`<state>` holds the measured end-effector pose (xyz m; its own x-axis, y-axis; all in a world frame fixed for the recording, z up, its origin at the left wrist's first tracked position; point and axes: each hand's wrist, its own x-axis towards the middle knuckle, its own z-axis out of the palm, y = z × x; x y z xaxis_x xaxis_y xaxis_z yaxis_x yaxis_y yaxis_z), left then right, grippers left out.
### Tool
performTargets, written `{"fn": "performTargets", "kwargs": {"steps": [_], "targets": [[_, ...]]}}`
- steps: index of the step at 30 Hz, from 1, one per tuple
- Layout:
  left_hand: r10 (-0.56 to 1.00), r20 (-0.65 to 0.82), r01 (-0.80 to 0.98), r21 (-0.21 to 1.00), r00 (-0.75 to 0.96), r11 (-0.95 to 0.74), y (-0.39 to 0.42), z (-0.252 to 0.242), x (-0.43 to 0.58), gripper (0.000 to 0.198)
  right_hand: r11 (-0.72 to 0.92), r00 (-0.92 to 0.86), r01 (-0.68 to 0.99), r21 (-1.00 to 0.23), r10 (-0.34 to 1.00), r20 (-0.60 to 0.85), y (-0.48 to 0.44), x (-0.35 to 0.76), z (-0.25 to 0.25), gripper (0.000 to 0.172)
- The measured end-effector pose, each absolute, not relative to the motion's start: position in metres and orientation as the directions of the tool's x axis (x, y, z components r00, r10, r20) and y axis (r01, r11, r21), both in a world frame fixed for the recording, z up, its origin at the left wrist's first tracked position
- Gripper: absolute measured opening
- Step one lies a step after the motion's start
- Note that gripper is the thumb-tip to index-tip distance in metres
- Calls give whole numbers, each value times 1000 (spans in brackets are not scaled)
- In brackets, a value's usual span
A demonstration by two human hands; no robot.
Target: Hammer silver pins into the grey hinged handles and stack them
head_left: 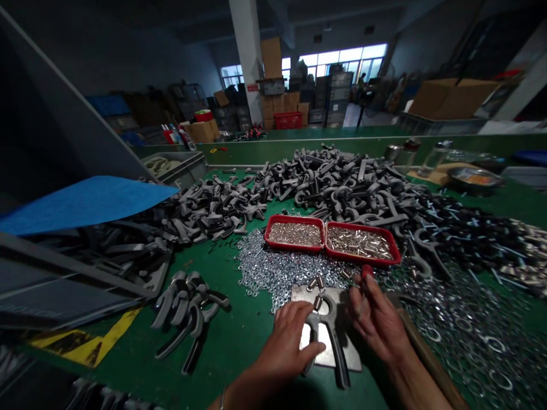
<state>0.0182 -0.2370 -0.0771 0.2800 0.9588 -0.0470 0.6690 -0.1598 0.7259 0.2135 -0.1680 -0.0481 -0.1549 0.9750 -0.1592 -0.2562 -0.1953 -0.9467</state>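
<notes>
A grey clamp body [331,324] with two legs and a curved jaw lies on a small metal plate [352,359]. My left hand [290,336] grips its left leg, the thumb over the leg and the fingers near the jaw. To the right of the clamp, my right hand [378,319] is closed, its fingers curled. A red tip [366,271] shows at its fingertips; what it belongs to is unclear. Small metal sleeves [316,283] lie at the plate's top edge. Beside my right wrist lies a hammer [421,344] with a wooden handle.
Two red trays [294,248] of small metal parts stand ahead, before a heap of grey clamp pieces [342,182]. Loose rings [273,273] spread around them. Several clamp pieces [192,307] lie left, near a grey crate [77,285]. Black-handled screws [465,228] are piled right.
</notes>
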Motion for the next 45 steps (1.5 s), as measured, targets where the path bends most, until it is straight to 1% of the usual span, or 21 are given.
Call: {"fn": "performTargets", "kwargs": {"steps": [2, 6, 8, 10, 11, 12, 14, 17, 20, 22, 24, 27, 29, 31, 33, 34, 36, 39, 41, 43, 45], "targets": [[960, -54, 674, 724, 273, -151, -236, -78, 18, 59, -160, -89, -260, -952, 986, -142, -172, 213, -60, 34], [962, -22, 701, 690, 271, -182, -238, -81, 17, 61, -75, -59, -105, -992, 996, -69, -182, 206, -88, 30], [969, 59, 749, 624, 239, -223, -246, -81, 15, 61, -31, -60, -70, -997, 998, -27, -185, 204, -94, 27], [968, 147, 804, 540, 203, -250, -260, -82, 12, 55, -7, -49, -54, -999, 999, -4, -188, 203, -95, 25], [965, 163, 824, 503, 205, -261, -267, -84, 10, 51, -2, -44, -43, -999, 999, 0, -189, 204, -94, 24], [962, 156, 839, 472, 222, -270, -275, -86, 9, 50, 4, -46, -22, -1000, 999, 5, -190, 204, -93, 25], [958, 97, 858, 428, 270, -285, -287, -93, 8, 56, 17, -50, 40, -999, 999, 15, -191, 203, -90, 25], [944, 0, 859, 415, 330, -300, -294, -103, 14, 67, 38, -56, 134, -990, 998, 30, -193, 202, -88, 27], [938, -82, 872, 401, 337, -279, -290, -107, 26, 63, 62, -69, 209, -976, 996, 49, -195, 202, -88, 27], [949, -92, 901, 353, 303, -253, -287, -108, 33, 60, 73, -64, 251, -965, 996, 59, -195, 201, -88, 27], [961, -64, 922, 305, 270, -239, -286, -111, 38, 59, 62, -35, 268, -961, 998, 54, -194, 201, -87, 28], [969, -8, 929, 288, 247, -234, -289, -116, 40, 60, 47, -2, 287, -957, 999, 48, -195, 201, -85, 27], [971, 26, 923, 305, 239, -235, -289, -118, 40, 60, 87, -2, 359, -929, 996, 92, -197, 200, -85, 27], [972, 44, 922, 309, 229, -231, -288, -115, 41, 61, 177, -42, 490, -854, 983, 179, -199, 198, -85, 27], [972, 34, 929, 288, 232, -232, -286, -111, 43, 58, 314, -171, 599, -737, 949, 266, -199, 194, -85, 25], [971, 23, 933, 270, 240, -237, -285, -109, 44, 56, 373, -243, 628, -683, 928, 283, -198, 192, -85, 23], [969, 16, 945, 219, 246, -244, -284, -108, 46, 52, 420, -325, 661, -622, 907, 268, -194, 187, -82, 21], [960, 48, 952, 124, 276, -280, -283, -114, 48, 51, 400, -316, 692, -601, 916, 247, -189, 181, -78, 19], [954, 57, 952, 65, 294, -298, -282, -118, 48, 53, 448, -358, 672, -589, 893, 271, -190, 181, -78, 17], [953, 50, 952, 50, 300, -302, -280, -117, 47, 56, 447, -379, 656, -608, 892, 247, -191, 182, -79, 17], [956, 27, 952, 80, 293, -294, -278, -111, 46, 61, 372, -337, 666, -647, 923, 185, -190, 183, -80, 20]]}}
